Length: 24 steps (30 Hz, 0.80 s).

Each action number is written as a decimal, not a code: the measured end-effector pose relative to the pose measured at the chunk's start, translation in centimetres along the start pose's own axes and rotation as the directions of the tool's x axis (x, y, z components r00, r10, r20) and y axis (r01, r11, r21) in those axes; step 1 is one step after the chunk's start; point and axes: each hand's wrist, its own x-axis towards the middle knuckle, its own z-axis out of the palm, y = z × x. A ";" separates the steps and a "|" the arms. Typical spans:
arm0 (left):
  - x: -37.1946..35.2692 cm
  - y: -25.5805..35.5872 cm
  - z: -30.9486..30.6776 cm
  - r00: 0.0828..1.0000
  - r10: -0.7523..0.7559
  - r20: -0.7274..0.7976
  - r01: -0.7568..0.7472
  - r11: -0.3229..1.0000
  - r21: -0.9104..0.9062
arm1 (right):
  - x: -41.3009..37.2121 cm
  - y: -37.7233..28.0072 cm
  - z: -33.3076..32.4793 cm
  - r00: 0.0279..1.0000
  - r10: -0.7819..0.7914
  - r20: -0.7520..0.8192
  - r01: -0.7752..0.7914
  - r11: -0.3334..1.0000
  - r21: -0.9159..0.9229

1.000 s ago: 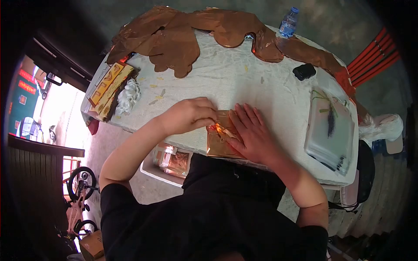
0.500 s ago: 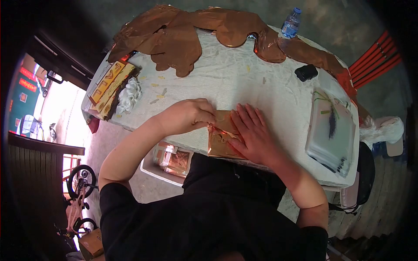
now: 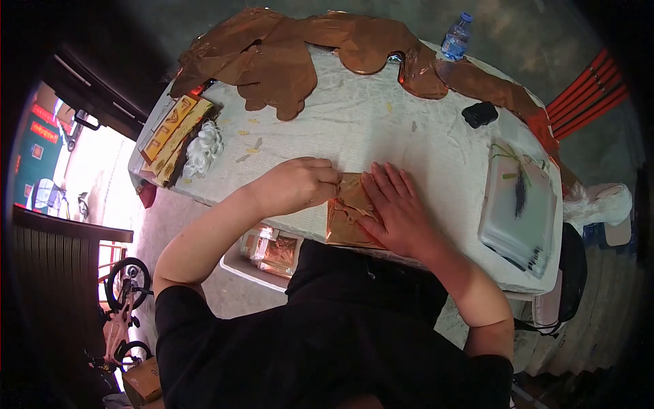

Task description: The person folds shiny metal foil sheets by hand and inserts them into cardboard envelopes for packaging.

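A copper-coloured foil sheet point(image 3: 346, 230) lies at the table's near edge, with a ragged, lifted line across its middle. My left hand point(image 3: 303, 186) is closed at the sheet's left side, its curled fingertips pinching the foil edge; the exact contact is partly hidden. Flat on the right part of the sheet rests my right hand point(image 3: 400, 213), fingers stretched out and thumb spread toward the ragged line.
Large brown foil cut-outs point(image 3: 272, 65) lie along the far edge, by a water bottle point(image 3: 456, 37). A black object point(image 3: 479, 114) and stacked clear plastic sheets point(image 3: 507, 211) are right. White flowers point(image 3: 203, 150) and a decorated box point(image 3: 170, 136) are left. Below stands a white bin point(image 3: 253, 274).
My left hand has turned slightly and its fingers have curled in more at the sheet's edge. My right hand stays flat in the same place.
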 end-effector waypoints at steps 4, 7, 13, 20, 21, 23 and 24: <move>0.2 0.0 -0.1 0.997 -0.027 -0.067 0.021 0.995 -0.093 | 0.0 0.1 0.1 1.000 0.000 -0.001 0.000 1.000 0.013; 0.5 -0.3 -0.4 0.998 -0.061 -0.022 0.056 0.982 -0.180 | 0.0 0.1 0.1 1.000 0.002 0.007 -0.002 1.000 0.016; 1.4 -0.6 -1.3 0.982 -0.136 0.128 0.167 0.946 -0.277 | 0.1 0.0 -0.2 1.000 0.009 0.006 -0.009 0.999 0.035; 1.0 -0.4 -1.1 0.992 -0.093 0.080 0.110 0.963 -0.248 | 0.0 0.0 -0.1 1.000 0.008 -0.002 -0.008 0.999 0.033; 1.0 -0.3 -1.0 0.994 -0.088 0.063 0.100 0.967 -0.233 | 0.0 0.0 -0.1 1.000 0.005 -0.004 -0.005 0.999 0.032; 1.0 -0.3 -0.9 0.996 -0.073 0.059 0.084 0.973 -0.215 | 0.0 0.0 -0.2 1.000 0.001 -0.006 -0.001 1.000 0.029; 1.0 -0.3 -0.8 0.997 -0.057 0.056 0.067 0.978 -0.195 | 0.1 0.0 -0.4 1.000 0.011 0.024 -0.012 0.999 0.034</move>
